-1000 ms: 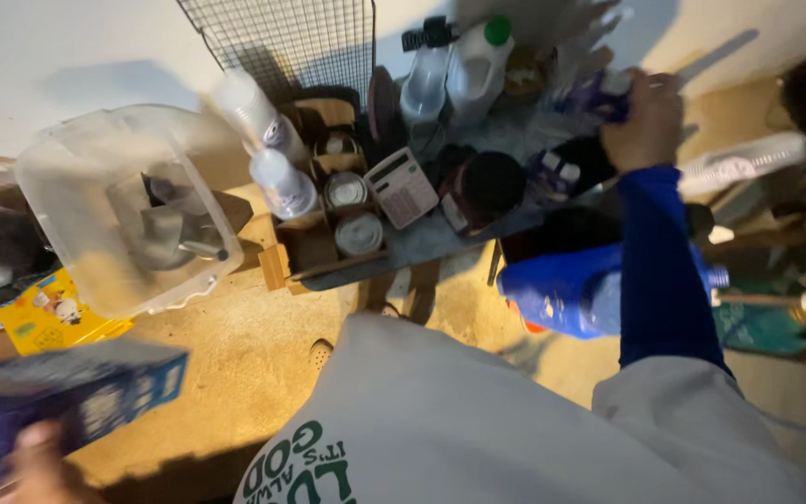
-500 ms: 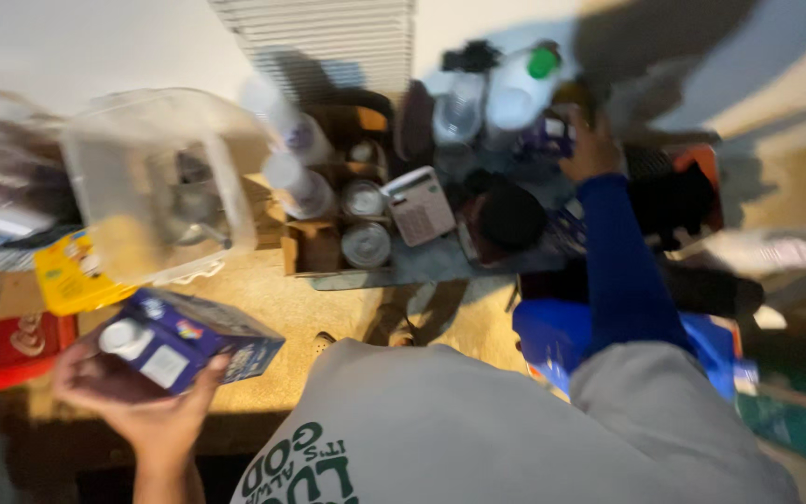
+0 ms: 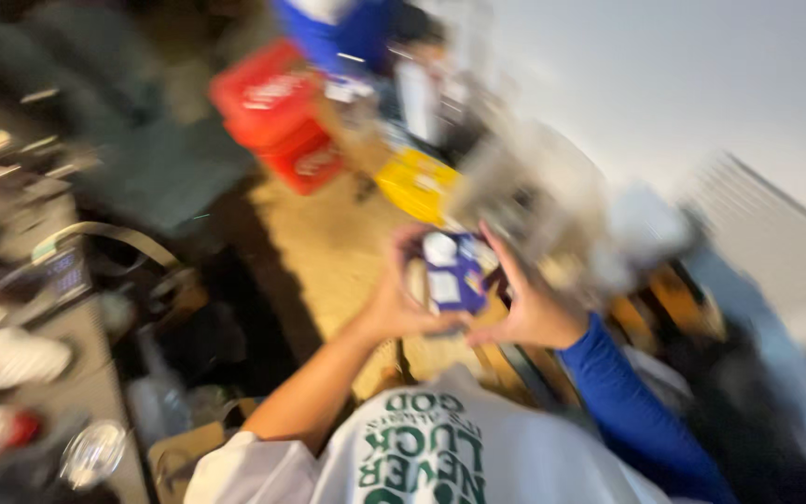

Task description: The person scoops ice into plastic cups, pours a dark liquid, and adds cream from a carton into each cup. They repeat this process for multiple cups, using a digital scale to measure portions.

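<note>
The view is heavily blurred and tilted. A small blue and white box (image 3: 452,273) is held in front of my chest by both hands. My left hand (image 3: 401,303) grips it from the left side, bare forearm below. My right hand (image 3: 529,313), on an arm with a blue sleeve, touches its right side with fingers spread upward.
A red case (image 3: 277,114) and a yellow box (image 3: 417,182) sit on the tan floor ahead. A clear plastic container (image 3: 534,201) blurs behind the box. A cluttered dark surface (image 3: 39,280) with gadgets lies at the left. A white wall fills the upper right.
The head view swung sharply left and tilted. My right hand left the shelf and came to the blue box, which my left hand raised in front of my chest.
</note>
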